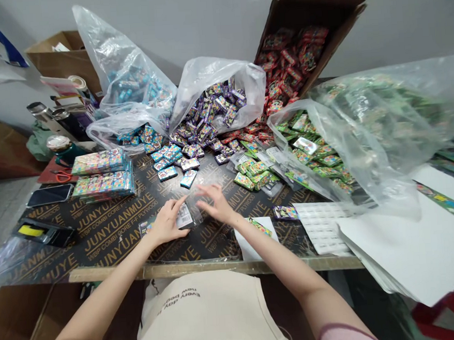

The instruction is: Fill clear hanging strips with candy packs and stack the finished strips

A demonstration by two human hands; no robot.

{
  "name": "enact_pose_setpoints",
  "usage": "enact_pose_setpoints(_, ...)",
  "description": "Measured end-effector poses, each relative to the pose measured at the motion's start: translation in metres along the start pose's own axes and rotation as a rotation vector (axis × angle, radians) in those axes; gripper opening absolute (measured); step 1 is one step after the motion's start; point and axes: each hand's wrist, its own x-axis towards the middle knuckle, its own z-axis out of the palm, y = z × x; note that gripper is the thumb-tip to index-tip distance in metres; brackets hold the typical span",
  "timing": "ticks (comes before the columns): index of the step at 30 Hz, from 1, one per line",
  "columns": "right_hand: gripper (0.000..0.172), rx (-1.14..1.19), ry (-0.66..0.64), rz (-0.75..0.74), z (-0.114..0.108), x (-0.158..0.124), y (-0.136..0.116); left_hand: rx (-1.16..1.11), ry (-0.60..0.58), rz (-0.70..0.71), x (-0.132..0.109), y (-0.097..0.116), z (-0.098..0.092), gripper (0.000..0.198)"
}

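Note:
My left hand (pixel 168 221) lies over a clear plastic packet (pixel 196 213) on the table, its thumb and fingers gripping the packet's left part. Inside the packet a white printed label with a barcode (pixel 184 217) shows; the rest of the contents are partly under the hand. My right hand (pixel 217 204) is just to the right, fingers bent and apart, near the packet's clear plastic edge. Whether its fingertips touch the film I cannot tell. Beyond the hands lie small blue boxes (pixel 189 179) and purple boxes (pixel 190 164).
Green packs (pixel 255 172) lie right of centre before an open plastic bag (pixel 325 132). A tilted carton (pixel 322 0) holds red packs. Bundled packs (pixel 103 178), a phone (pixel 50 195) and a tape dispenser (pixel 45 232) are at left. Sticker sheets (pixel 324 225) and white sheets (pixel 414 240) lie right.

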Motion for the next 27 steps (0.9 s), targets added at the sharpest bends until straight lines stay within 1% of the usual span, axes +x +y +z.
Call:
enact_pose_setpoints(1,0.05,-0.133,0.057,0.061,-0.006,0.015,0.016,0.03,-0.029,0.005,0.001,0.001,0.001,0.096)
enact_pose_setpoints(2,0.048,-0.275,0.068,0.105,-0.013,0.032,0.035,0.064,-0.061,0.014,0.002,0.003,0.003,0.091)
enact_pose_setpoints(3,0.05,-0.409,0.039,0.136,-0.022,0.048,0.054,0.098,-0.093,0.024,0.003,0.005,0.004,0.085)
enact_pose_setpoints(4,0.053,-0.508,-0.03,0.148,-0.032,0.064,0.072,0.129,-0.117,0.028,0.003,0.008,0.005,0.079)
enact_pose_setpoints(5,0.054,-0.562,-0.116,0.139,-0.042,0.077,0.087,0.152,-0.135,0.028,0.004,0.01,0.007,0.074)
enact_pose_setpoints(7,0.051,-0.591,-0.233,0.1,-0.056,0.096,0.109,0.169,-0.147,0.017,0.003,0.013,0.009,0.067)
enact_pose_setpoints(9,0.044,-0.58,-0.28,0.054,-0.059,0.104,0.116,0.165,-0.132,-0.005,0.001,0.012,0.009,0.063)
enact_pose_setpoints(11,0.044,-0.493,-0.289,0.017,-0.051,0.103,0.112,0.157,-0.091,-0.046,-0.002,0.008,0.008,0.059)
enact_pose_setpoints(12,0.048,-0.363,-0.284,0.006,-0.043,0.098,0.108,0.15,-0.061,-0.076,-0.004,0.005,0.007,0.058)
enact_pose_setpoints(14,0.056,0.061,-0.284,0.01,-0.026,0.082,0.099,0.119,-0.01,-0.133,-0.007,-0.001,0.005,0.061)
enact_pose_setpoints(16,0.056,0.504,-0.319,0.059,-0.01,0.062,0.092,0.076,0.015,-0.17,-0.01,-0.005,0.004,0.066)
enact_pose_setpoints(17,0.053,0.629,-0.344,0.097,-0.005,0.051,0.089,0.059,0.015,-0.179,-0.01,-0.007,0.004,0.068)
enact_pose_setpoints(18,0.051,0.678,-0.351,0.141,-0.002,0.041,0.087,0.049,0.009,-0.182,-0.011,-0.007,0.004,0.068)
enact_pose_setpoints(19,0.05,0.654,-0.325,0.183,0.0,0.032,0.084,0.044,0.001,-0.18,-0.012,-0.008,0.004,0.068)
enact_pose_setpoints(21,0.056,0.453,-0.196,0.226,0.0,0.018,0.079,0.037,-0.01,-0.173,-0.013,-0.008,0.005,0.067)
enact_pose_setpoints(23,0.072,0.172,-0.075,0.224,0.0,0.007,0.069,0.021,-0.008,-0.172,-0.014,-0.007,0.006,0.068)
enact_pose_setpoints(25,0.092,-0.059,-0.036,0.23,0.006,0.0,0.056,-0.005,0.012,-0.185,-0.014,-0.006,0.008,0.076)
enact_pose_setpoints(26,0.098,-0.141,-0.033,0.251,0.011,-0.003,0.05,-0.019,0.026,-0.193,-0.013,-0.004,0.009,0.082)
enact_pose_setpoints(27,0.098,-0.199,-0.027,0.277,0.017,-0.005,0.043,-0.029,0.044,-0.203,-0.012,-0.003,0.01,0.089)
